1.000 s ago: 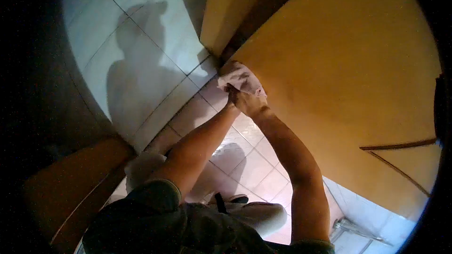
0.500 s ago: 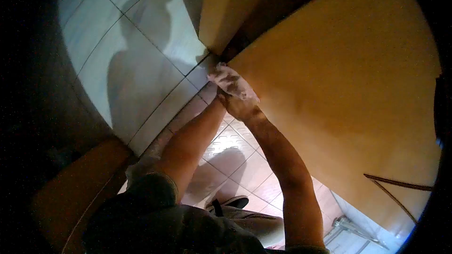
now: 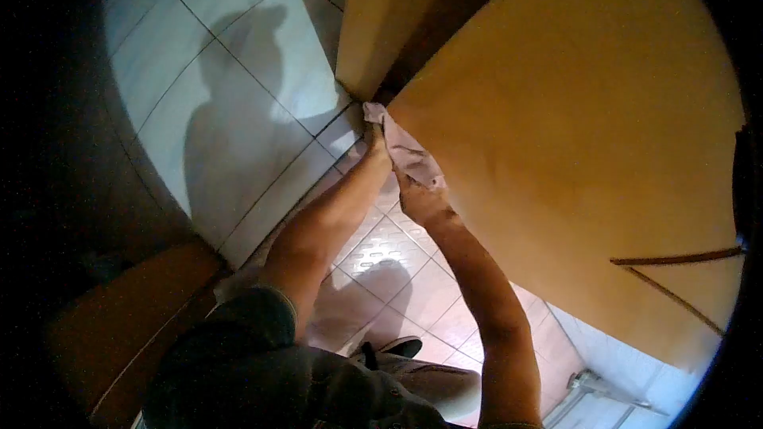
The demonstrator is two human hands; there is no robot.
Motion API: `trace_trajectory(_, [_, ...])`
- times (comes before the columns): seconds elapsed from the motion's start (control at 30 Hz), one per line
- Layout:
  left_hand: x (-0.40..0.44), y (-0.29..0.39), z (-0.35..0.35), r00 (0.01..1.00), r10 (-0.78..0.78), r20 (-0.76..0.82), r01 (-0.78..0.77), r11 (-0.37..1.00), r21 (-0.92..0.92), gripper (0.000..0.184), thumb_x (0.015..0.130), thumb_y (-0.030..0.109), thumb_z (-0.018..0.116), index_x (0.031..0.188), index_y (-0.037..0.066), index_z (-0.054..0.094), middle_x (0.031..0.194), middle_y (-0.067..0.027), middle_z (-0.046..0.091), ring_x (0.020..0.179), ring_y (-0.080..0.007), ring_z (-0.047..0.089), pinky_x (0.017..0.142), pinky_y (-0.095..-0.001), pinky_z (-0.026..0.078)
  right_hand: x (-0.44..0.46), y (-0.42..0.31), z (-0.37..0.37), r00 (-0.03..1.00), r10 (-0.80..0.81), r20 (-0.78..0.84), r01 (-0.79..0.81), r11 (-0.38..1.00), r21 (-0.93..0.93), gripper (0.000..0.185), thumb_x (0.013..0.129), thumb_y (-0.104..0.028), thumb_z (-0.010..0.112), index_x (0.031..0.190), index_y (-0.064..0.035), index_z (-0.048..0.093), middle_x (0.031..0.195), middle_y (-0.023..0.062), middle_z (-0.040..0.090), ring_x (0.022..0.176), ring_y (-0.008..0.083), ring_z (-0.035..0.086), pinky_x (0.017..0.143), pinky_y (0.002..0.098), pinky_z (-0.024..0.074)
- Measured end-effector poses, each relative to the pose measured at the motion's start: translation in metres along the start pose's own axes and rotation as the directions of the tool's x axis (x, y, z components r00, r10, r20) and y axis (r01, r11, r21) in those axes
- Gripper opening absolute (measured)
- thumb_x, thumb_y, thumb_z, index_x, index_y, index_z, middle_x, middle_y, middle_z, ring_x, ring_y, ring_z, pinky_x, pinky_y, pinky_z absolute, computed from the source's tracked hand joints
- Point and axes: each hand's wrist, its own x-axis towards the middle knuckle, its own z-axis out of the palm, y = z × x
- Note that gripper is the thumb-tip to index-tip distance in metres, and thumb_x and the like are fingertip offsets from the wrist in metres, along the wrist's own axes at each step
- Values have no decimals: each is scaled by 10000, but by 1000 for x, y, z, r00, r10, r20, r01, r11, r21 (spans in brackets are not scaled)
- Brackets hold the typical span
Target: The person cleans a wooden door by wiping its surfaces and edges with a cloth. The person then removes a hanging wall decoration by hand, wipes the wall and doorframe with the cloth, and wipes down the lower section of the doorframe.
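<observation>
A pale pink cloth [image 3: 412, 158] is stretched along the edge of a wooden door [image 3: 572, 127]. My left hand [image 3: 378, 140] grips its upper end close to the door's corner, with most of the fingers hidden by the fabric. Lower down and to the right, my right hand [image 3: 423, 200] is closed on the cloth's other end, against the door edge. How firmly the cloth presses on the wood cannot be made out.
A wooden door frame [image 3: 367, 40] stands beyond my hands, beside pale floor tiles [image 3: 238, 111] bearing a person's shadow. Below are pinkish tiles [image 3: 373, 286] and my shoe [image 3: 401, 345]. A brown cord or strap [image 3: 675, 258] crosses the door at right. A metal fitting [image 3: 592, 384] shows lower right.
My hands have moved farther apart, and the bunched cloth is now drawn out longer. My right hand has shifted down and slightly right. The view has tilted a little.
</observation>
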Motion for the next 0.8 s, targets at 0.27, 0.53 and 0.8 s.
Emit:
trace_trajectory(0.27, [-210,92,205,971,207,122,-232,938,257,562,954,563,380,1181,82,562,1144,-64,557,1037,-195,540,905,-336,456,-17,-41,-119,989,68,-130,-58,995,80,674,858,-67,552,1458,20,258,1320,295,481,1221,446,466,1036,475,361])
trace_trajectory(0.53, [-168,69,180,653,614,444,-722,329,608,717,990,452,355,1471,19,46,1527,-169,1,1405,-299,39,1125,-357,121,8,-27,-131,995,-28,-96,11,984,-177,584,820,-53,602,1384,-75,455,1327,208,512,1252,389,446,1048,451,358])
trace_trajectory(0.8, [-59,22,1,993,92,-74,-76,977,201,662,973,488,352,1410,38,141,1426,-153,133,1301,-290,160,1050,-367,207,44,-11,-39,964,-168,-206,207,960,187,386,840,-119,552,1224,-102,590,1243,131,588,1179,309,518,980,396,428])
